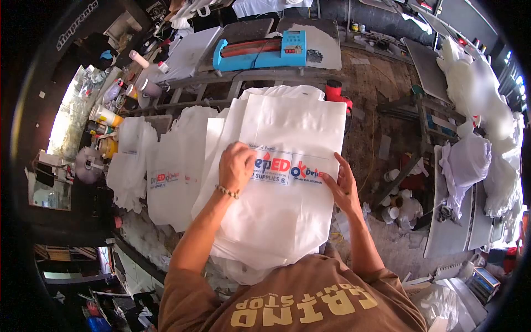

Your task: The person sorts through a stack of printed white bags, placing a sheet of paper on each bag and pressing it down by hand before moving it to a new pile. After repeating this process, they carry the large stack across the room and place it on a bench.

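Observation:
A white printed sheet [276,221], fabric or plastic, lies on top of a pile in front of me. It carries red and blue "DepED" lettering, with a line of small text above. My left hand [237,166] rests over the left part of the print with its fingers curled together, and what they pinch, if anything, is hidden. At the right edge, my right hand [344,185] grips the sheet, thumb on the print and fingers around the side. A beaded bracelet [227,192] is on my left wrist.
More white printed sheets [171,182] hang or lie at the left. A red and black tool [336,94] stands behind the pile. Farther back is a blue machine with a roller [260,52]. Bottles and jars [108,116] crowd the left; white cloth rolls [467,157] lie right.

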A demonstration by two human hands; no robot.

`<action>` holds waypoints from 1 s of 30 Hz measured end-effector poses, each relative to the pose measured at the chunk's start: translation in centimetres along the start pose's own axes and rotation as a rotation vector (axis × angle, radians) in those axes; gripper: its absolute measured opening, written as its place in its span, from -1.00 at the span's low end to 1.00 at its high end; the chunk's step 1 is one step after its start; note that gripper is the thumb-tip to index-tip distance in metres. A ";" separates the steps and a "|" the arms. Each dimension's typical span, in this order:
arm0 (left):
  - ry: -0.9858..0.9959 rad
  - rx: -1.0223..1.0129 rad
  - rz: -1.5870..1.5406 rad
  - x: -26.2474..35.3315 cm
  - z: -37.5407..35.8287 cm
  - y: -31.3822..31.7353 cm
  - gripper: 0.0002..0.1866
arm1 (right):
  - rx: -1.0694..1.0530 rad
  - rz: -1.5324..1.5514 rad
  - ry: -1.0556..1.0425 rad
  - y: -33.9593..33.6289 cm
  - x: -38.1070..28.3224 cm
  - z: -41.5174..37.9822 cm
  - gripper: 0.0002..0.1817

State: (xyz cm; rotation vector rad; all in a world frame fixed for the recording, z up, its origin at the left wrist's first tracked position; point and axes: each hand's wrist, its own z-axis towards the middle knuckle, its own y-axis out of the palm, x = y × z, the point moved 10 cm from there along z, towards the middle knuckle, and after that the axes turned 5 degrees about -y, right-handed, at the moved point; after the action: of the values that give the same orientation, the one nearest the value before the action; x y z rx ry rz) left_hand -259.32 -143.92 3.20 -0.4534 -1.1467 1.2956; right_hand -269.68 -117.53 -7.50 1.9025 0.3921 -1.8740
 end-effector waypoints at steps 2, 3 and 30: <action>0.110 0.041 0.020 1.9 -1.4 -0.6 -0.92 | -0.005 0.016 -0.047 0.1 -0.2 -0.2 -0.25; 0.178 0.023 0.041 2.9 -2.2 -0.5 -0.91 | -0.007 0.018 -0.046 0.2 -0.3 -0.3 -0.25; 0.173 -0.412 -0.349 16.5 -11.2 -2.9 -0.96 | 0.088 -0.097 -0.141 -3.1 -1.6 1.4 -0.69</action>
State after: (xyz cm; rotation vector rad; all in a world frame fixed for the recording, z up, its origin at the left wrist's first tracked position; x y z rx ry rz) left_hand -250.57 -126.27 7.41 -0.6221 -1.2808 0.7040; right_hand -272.47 -115.34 -6.24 1.8216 0.3682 -2.1066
